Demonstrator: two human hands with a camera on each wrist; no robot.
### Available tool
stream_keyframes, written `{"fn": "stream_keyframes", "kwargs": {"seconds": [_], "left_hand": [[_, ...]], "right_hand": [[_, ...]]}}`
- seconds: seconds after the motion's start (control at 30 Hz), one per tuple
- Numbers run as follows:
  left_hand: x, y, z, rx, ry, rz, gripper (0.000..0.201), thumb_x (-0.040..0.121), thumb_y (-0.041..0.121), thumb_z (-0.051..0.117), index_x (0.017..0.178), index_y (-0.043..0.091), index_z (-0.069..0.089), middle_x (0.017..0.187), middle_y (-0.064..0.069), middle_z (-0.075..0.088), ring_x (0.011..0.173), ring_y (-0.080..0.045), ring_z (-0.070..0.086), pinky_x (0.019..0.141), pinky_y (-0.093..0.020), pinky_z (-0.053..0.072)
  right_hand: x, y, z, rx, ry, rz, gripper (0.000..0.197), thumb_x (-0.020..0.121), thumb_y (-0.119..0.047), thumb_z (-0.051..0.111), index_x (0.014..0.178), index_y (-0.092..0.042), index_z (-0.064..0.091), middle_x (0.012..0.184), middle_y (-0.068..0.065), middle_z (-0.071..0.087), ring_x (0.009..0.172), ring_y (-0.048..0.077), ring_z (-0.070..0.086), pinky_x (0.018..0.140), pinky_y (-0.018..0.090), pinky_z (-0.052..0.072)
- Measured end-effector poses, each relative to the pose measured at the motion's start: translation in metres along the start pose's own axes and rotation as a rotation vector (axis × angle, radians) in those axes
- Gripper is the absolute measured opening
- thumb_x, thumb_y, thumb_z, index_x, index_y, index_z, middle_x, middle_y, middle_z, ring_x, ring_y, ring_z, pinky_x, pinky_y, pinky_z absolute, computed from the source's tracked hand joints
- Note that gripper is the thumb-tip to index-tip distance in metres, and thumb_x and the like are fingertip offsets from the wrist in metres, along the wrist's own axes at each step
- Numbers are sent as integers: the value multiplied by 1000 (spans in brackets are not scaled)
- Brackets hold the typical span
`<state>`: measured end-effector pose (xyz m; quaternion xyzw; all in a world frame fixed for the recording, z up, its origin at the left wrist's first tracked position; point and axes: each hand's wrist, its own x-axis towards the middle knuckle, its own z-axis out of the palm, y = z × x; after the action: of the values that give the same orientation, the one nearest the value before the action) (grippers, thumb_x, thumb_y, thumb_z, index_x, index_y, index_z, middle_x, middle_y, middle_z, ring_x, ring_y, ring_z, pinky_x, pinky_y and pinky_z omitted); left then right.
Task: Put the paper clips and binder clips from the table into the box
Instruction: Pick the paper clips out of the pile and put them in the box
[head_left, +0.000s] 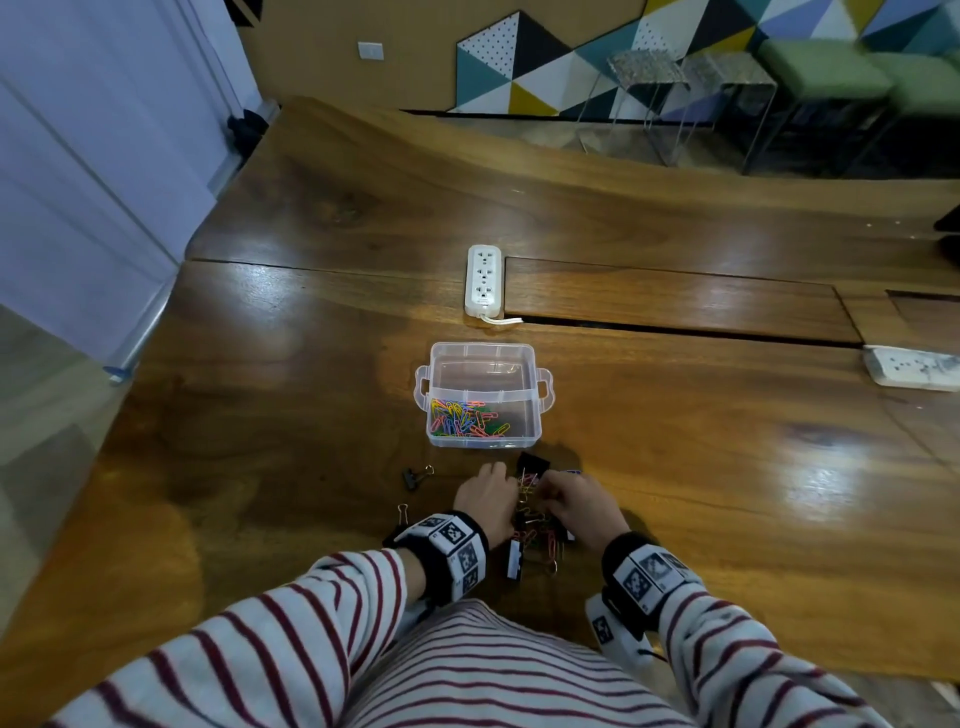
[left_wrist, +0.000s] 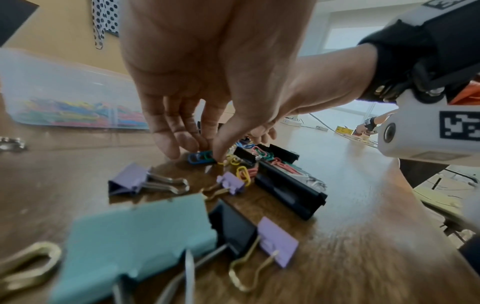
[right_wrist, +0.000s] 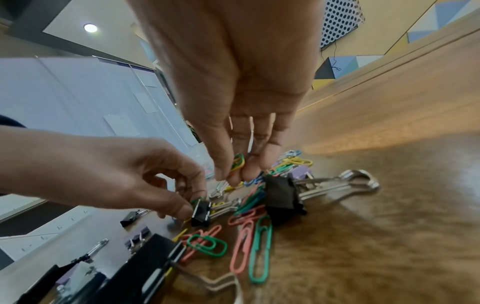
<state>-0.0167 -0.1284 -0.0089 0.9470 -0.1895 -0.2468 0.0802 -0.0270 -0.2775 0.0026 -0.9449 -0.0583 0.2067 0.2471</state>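
A clear plastic box (head_left: 483, 347) stands on the wooden table, with coloured paper clips (head_left: 465, 418) in its near compartment. Just in front of it lies a mixed pile of paper clips (right_wrist: 259, 242) and binder clips (left_wrist: 291, 189). Both hands work over this pile. My left hand (head_left: 485, 499) pinches a yellow paper clip (left_wrist: 221, 162) between thumb and fingers, next to a small black binder clip (right_wrist: 201, 212). My right hand (right_wrist: 233, 174) has lifted a green and yellow paper clip (right_wrist: 237, 163) in a pinch, just above the pile. Purple (left_wrist: 130, 181) and teal (left_wrist: 135, 242) binder clips lie nearer my wrist.
Two stray binder clips (head_left: 413, 477) (head_left: 403, 514) lie left of the pile. A white power strip (head_left: 484, 280) sits beyond the box beside a long slot (head_left: 675, 327) in the tabletop. Another white strip (head_left: 914, 369) lies at the far right. Stools stand past the table's far edge.
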Motion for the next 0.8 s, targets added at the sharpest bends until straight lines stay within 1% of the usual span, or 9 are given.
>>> {"fn": "stream_keyframes", "kwargs": {"seconds": [0.13,0.2,0.27,0.33,0.5,0.57,0.63,0.7,0.8], "left_hand": [[-2,-8,-2,19,-2,22,40,81,15,64,117,6,50,119,-12,45,114,-30,44,86,-41,47],[-4,-17,-6,-30,-25,8,31,84,11,58,114,7,49,117,-13,50,112,-32,50,85,-43,47],[-4,-30,-14,-133,-36,-10,19,87,11,52,106,8,51,112,-14,58,105,-33,57,83,-43,49],[-5,-44,-27,-301,-20,-29,12,88,12,55,99,8,55,106,-14,64,97,-28,62,83,-38,51],[-1,-66,-81,-582,186,-28,13,89,9,56,100,4,60,99,-9,65,88,-15,60,87,-28,50],[8,-72,-101,-624,260,-62,16,89,8,55,104,4,59,94,-3,62,85,-11,59,86,-23,49],[20,-79,-112,-630,307,-92,16,89,6,55,103,3,60,95,-3,63,84,-11,59,86,-21,48],[29,-84,-112,-599,271,-111,15,89,1,53,100,2,63,101,-10,67,86,-13,62,90,-25,50],[34,-87,-99,-498,140,-109,19,88,1,54,103,5,65,111,-12,67,101,-16,63,99,-35,48]], "right_hand": [[5,-6,0,-29,5,-11,13,87,-16,56,99,-17,59,105,2,66,97,18,59,79,33,50],[7,-9,2,-37,-9,-38,15,86,-15,56,101,-16,59,108,3,65,101,20,58,82,34,49],[8,-13,4,-45,-34,-64,17,86,-13,56,102,-16,58,109,5,64,103,22,58,85,36,50],[9,-17,5,-30,-61,-91,17,86,-12,57,103,-13,57,110,6,63,103,23,57,86,36,49],[12,-24,5,56,-46,-132,10,84,-10,60,94,-11,59,103,8,65,97,22,59,82,32,48],[15,-24,3,110,-43,-131,9,83,-10,61,92,-11,61,99,7,67,92,20,60,82,33,51],[19,-24,0,156,-30,-122,8,83,-9,61,90,-11,64,95,7,69,86,17,63,80,32,54],[22,-25,-5,238,-26,-72,9,84,-7,60,91,-10,65,94,7,69,82,16,65,74,26,56],[29,-27,-14,371,-21,7,10,85,-6,60,94,-7,64,91,7,65,71,10,63,60,15,53]]}}
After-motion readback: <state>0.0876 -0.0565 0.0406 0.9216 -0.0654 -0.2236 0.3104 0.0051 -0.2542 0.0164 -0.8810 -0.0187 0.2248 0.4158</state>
